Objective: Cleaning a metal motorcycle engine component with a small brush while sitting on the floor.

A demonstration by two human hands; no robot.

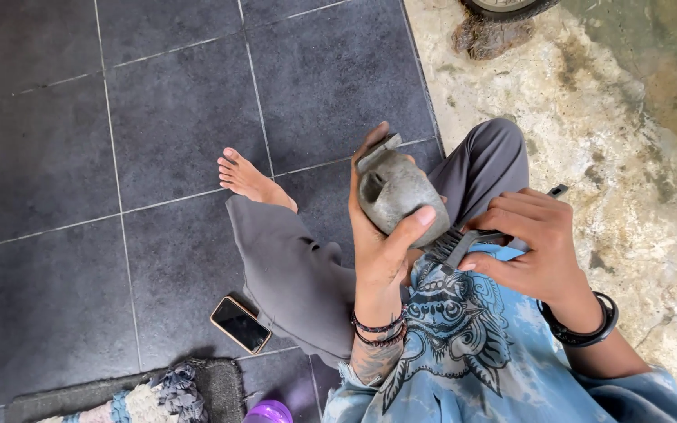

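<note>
Fingers of right hand (538, 251) hide brush (464, 241) handle.

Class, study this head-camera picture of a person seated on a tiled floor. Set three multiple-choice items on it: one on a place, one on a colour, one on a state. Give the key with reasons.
1. Where does the phone lie?
A. on the dark floor tiles, beside the grey trouser leg
B. on the person's lap
C. on the pale concrete

2. What colour is the shirt?
A. red
B. blue with a dark print
C. plain white

3. How is the grey metal part held?
A. it lies loose on the floor
B. the right hand alone grips it
C. the left hand grips it, thumb across it

Key: 1 A, the phone rests on a tile left of the leg. 2 B, the shirt is pale blue with a dark figure. 3 C, the left hand wraps it while the right hand holds a dark brush against it.
</note>
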